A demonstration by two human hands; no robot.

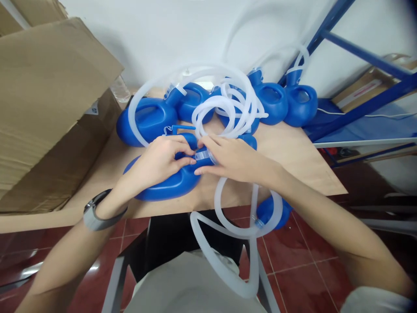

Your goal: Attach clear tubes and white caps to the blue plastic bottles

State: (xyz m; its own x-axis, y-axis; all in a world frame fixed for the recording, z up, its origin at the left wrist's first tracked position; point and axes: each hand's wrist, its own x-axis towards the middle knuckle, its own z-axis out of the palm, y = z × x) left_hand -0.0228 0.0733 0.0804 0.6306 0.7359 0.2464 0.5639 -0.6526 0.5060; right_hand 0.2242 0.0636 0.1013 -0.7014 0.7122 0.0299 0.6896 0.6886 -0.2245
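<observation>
A blue plastic bottle (169, 187) with a built-in handle lies on its side near the table's front edge, its neck to the right. My right hand (224, 157) is closed around that neck, thumb below and fingers above. A clear plastic strap (202, 155) shows on the neck between my hands. At the strap's left end, my left hand (167, 158) pinches with thumb and fingertips, its wrist over the bottle's body. A translucent hose (224, 265) hangs in a loop below the table edge; where it starts is hidden by my right hand and forearm.
More blue bottles (272, 102) with hoses stand and lie along the wall. Coiled white hose (228, 108) rests among them. A large cardboard box (48, 104) occupies the left side. Another blue bottle (273, 212) sits below the table edge. A blue metal shelf (365, 54) stands right.
</observation>
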